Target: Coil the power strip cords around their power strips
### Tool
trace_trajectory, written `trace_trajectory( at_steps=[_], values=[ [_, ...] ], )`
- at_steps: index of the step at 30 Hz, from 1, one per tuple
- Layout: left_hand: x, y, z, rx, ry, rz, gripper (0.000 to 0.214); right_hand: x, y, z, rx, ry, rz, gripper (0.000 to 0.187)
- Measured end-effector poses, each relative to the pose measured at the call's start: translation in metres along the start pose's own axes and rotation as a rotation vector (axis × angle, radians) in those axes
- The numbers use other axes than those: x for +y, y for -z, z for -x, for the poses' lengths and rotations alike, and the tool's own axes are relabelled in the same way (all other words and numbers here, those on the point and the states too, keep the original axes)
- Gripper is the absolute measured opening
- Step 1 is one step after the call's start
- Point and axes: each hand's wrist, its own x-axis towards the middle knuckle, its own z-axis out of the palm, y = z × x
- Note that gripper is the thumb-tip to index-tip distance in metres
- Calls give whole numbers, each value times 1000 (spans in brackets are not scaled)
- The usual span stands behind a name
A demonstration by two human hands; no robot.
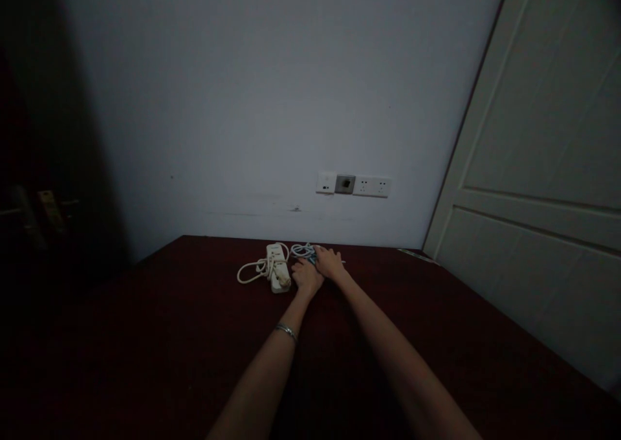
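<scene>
At the far side of the dark red tabletop, a loosely coiled pale cable (301,251) lies under and in front of my hands, with a bluish part showing between them. My left hand (306,277) is on its near side, fingers bent against the coil. Beside it and slightly farther out, my right hand (330,264) closes over the coil's right part; a short pale end pokes out past its fingers. Both sets of fingertips are small and dim. Just left of my left hand lies a white power strip (277,265), its own cord (251,278) wrapped round it.
The dark red tabletop (145,336) meets a pale wall (242,103) carrying a row of sockets (371,186). A thin flat strip (418,256) lies near the right back corner. A pale panelled door (543,168) stands on the right, and a metal handle (51,207) shows at left.
</scene>
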Motion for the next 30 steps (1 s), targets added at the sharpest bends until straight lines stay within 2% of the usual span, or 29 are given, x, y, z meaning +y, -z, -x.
trace_trajectory(
  at_steps=[6, 11, 14, 17, 20, 22, 24, 25, 27, 30],
  values=[
    [0, -3, -12, -8, 89, 9, 80, 9, 1, 16, 155, -52, 3, 45],
    [-1, -2, -5, -4, 81, 12, 89, 21, -2, 43, 251, -152, -24, 45],
    [0, 2, 13, 5, -6, -7, 91, 23, -5, 60, 273, -211, -50, 44],
    [4, 13, 39, -6, -138, -62, 79, 20, -6, 76, 248, -239, -71, 39],
    [7, 39, 61, -39, -276, -104, 59, 13, -6, 90, 175, -229, -88, 30],
    [3, 61, 67, -73, -382, -79, 43, 8, -5, 99, 108, -202, -100, 26],
    [-9, 82, 64, -88, -425, -22, 31, 4, -6, 108, 44, -168, -109, 25],
    [-19, 91, 60, -74, -395, 16, 29, 2, -6, 113, 18, -151, -111, 25],
    [-45, 104, 47, -103, -247, 123, 27, -1, -7, 122, -21, -119, -111, 26],
    [-92, 110, 25, -115, -105, 155, 24, -4, -11, 135, -45, -74, -107, 27]
  ],
)
